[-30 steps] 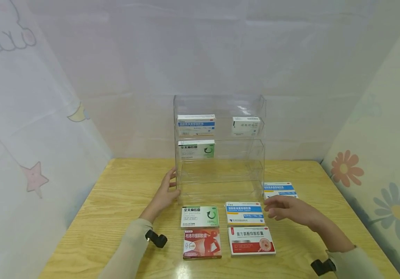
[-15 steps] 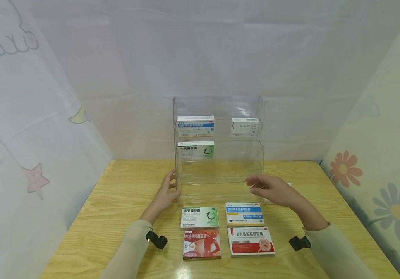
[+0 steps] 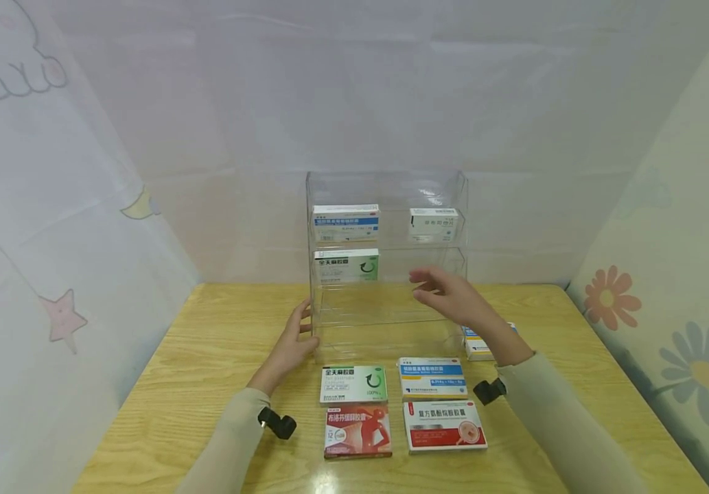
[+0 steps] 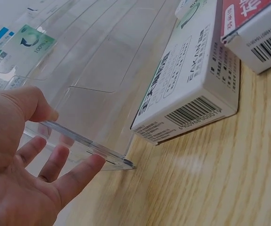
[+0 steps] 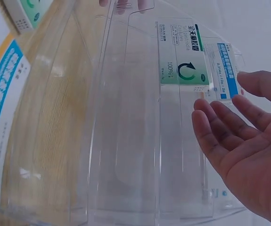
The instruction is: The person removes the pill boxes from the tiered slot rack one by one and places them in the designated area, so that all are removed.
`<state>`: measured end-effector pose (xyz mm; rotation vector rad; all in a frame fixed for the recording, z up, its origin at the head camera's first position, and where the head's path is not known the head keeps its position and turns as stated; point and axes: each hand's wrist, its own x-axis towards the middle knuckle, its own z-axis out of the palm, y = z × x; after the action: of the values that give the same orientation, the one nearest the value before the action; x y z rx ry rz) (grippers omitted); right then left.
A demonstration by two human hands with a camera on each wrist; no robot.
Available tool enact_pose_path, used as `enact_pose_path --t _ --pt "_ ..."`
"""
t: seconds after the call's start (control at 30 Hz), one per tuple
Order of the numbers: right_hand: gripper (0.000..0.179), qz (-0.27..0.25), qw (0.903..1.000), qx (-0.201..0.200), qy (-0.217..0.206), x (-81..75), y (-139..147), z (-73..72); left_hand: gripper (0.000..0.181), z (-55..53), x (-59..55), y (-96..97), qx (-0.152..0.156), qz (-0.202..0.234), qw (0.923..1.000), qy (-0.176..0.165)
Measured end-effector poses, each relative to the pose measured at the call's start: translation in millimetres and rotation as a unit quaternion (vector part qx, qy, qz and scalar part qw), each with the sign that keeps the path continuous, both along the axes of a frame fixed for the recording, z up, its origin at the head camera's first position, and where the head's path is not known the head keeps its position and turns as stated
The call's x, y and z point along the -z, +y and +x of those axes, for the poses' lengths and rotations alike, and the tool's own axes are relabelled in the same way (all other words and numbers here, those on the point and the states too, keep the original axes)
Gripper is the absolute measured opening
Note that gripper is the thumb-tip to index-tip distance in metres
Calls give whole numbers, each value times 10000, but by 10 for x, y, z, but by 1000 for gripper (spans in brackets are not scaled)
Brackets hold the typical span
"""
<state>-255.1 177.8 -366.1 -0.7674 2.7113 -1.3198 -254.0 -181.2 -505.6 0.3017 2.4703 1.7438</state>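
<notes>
A clear acrylic display rack [image 3: 391, 302] with stepped tiers stands on the table. My left hand [image 3: 292, 343] holds its left side panel low down, thumb at the front edge and fingers along the outside in the left wrist view. In front of the middle tiers hovers my right hand [image 3: 449, 295], empty, its fingers loosely bent. Left of that hand, a green-and-white medicine box [image 3: 346, 266] sits in a middle tier. One tier higher are a blue-and-white medicine box [image 3: 346, 225] at left and a small white medicine box [image 3: 433, 225] at right.
Before the rack lie a green-and-white box [image 3: 354, 384], a blue-and-white box [image 3: 433, 379], a red box [image 3: 358, 432] and a red-and-white box [image 3: 445, 427]. Another blue-and-white box [image 3: 476, 345] is partly hidden by my right forearm. A pale cloth wall [image 3: 255, 226] rises behind the table.
My right hand has travelled from beside the blue-and-white boxes at right, leftward and up, to the front of the rack. The left hand has kept its hold on the side panel.
</notes>
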Motion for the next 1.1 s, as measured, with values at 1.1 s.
enact_pose_path --t 1.1 --pt "54 -439 9941 838 -523 -25 -711 -654 85 216 -390 54 -4 -55 9993 -358"
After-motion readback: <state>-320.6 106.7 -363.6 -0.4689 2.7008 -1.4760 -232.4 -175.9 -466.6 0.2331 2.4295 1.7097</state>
